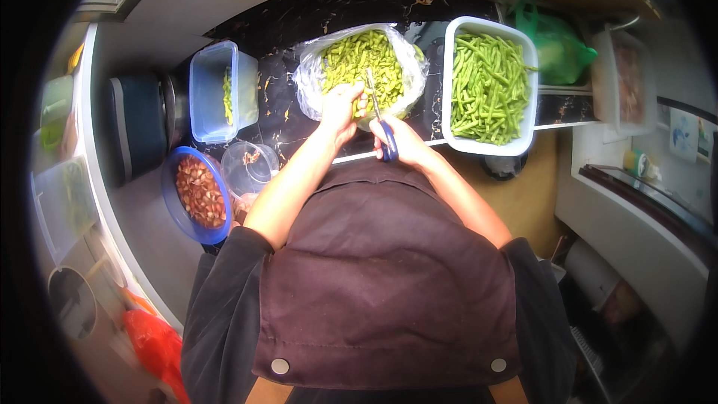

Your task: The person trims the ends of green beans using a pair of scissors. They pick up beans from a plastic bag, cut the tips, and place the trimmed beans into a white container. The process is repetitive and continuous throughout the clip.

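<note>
A clear plastic bag (pixel 305 70) stands open on the black marbled counter, full of green edamame-like pods (pixel 362 53). Over its near edge, my left hand (pixel 340 109) has its fingers closed on a green pod (pixel 357 108). Just right of it my right hand (pixel 401 143) grips blue-handled scissors (pixel 388 137), their blades pointing away from me over the pods, close to my left fingertips. Whether the blades touch a pod I cannot tell. Farther left, a translucent blue plastic tub (pixel 214 92) has a few green pods inside.
A white tub (pixel 447 90) of green beans (pixel 488 90) stands right of the bag, with a green plastic bag (pixel 552 50) beyond. At left are a blue bowl (pixel 168 202) of reddish-brown pieces, probably garlic or shallots, and a clear round container (pixel 247 168). The counter's front edge (pixel 353 158) lies near me.
</note>
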A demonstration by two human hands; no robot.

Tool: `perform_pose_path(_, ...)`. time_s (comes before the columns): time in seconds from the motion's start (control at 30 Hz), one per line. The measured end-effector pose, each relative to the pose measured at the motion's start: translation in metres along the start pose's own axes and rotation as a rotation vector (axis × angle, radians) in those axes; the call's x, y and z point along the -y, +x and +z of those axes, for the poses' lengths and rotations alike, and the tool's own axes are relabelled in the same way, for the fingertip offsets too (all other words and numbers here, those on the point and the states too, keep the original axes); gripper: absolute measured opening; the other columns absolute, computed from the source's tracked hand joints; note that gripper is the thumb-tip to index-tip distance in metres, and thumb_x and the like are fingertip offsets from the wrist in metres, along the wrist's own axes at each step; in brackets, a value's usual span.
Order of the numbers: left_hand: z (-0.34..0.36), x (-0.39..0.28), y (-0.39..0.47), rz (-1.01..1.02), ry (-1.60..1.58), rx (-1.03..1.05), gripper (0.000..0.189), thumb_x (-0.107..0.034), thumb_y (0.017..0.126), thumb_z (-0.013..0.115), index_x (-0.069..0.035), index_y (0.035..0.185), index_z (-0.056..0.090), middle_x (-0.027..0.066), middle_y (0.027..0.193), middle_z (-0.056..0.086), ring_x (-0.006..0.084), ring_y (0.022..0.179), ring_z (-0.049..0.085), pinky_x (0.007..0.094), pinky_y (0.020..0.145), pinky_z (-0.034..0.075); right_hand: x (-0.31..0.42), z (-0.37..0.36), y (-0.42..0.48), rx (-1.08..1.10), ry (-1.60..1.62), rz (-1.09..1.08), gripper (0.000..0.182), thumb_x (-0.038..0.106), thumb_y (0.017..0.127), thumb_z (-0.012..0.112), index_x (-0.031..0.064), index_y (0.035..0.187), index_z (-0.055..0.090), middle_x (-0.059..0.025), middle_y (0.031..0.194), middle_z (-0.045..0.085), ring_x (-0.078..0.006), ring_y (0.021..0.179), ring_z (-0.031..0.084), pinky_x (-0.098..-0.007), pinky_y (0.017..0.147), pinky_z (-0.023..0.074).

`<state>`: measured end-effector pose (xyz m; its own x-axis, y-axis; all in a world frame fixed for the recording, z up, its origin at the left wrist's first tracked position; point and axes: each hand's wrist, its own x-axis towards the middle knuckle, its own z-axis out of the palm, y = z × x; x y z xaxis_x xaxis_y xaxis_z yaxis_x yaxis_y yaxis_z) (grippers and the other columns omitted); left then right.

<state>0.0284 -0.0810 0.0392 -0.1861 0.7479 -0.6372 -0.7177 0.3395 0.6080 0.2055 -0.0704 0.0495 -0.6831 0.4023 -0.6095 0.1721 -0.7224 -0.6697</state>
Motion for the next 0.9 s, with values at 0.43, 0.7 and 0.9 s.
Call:
perform_pose_path(0.43, -0.023, -0.065, -0.034, 0.264, -0.01, -0.124, 0.012, -0.011, 0.092, 0.066, -0.005, 0.096, 0.056, 0.0047, 0.075, 0.058, 0.0115, 0.061, 0.057, 0.0236, 0.047, 0.045, 0.002, 0.007, 0.003, -0.144, -0.001, -0.09, 0.024, 0.023, 0.1, 0.06, -0.0007, 0.102, 0.06, -0.0027, 0.063, 0.055, -0.0114, 0.049, 0.055, -0.0264, 0.05, 0.0479)
perform_pose_path(0.7, -0.184, -0.198, -0.025, 0.776, 0.403, -0.668, 0.009, -0.007, 0.092, 0.063, 0.0, 0.09, 0.059, 0.0075, 0.073, 0.062, 0.0128, 0.054, 0.056, 0.0254, 0.047, 0.046, 0.014, 0.01, 0.001, -0.177, -0.109, -0.01, 0.023, 0.022, 0.098, 0.063, -0.0002, 0.102, 0.06, -0.0035, 0.063, 0.056, -0.0138, 0.048, 0.057, -0.031, 0.054, 0.0542)
perform_pose_path(0.9, -0.228, -0.205, -0.015, 0.421, 0.669, -0.777, 0.037, -0.031, 0.094, 0.064, -0.001, 0.115, 0.062, 0.011, 0.106, 0.069, 0.0213, 0.098, 0.066, 0.0378, 0.086, 0.052, 0.021, 0.019, -0.001, -0.152, -0.207, 0.021, 0.025, 0.027, 0.1, 0.06, 0.0028, 0.094, 0.059, -0.0033, 0.065, 0.057, -0.0128, 0.05, 0.057, -0.0265, 0.049, 0.0487)
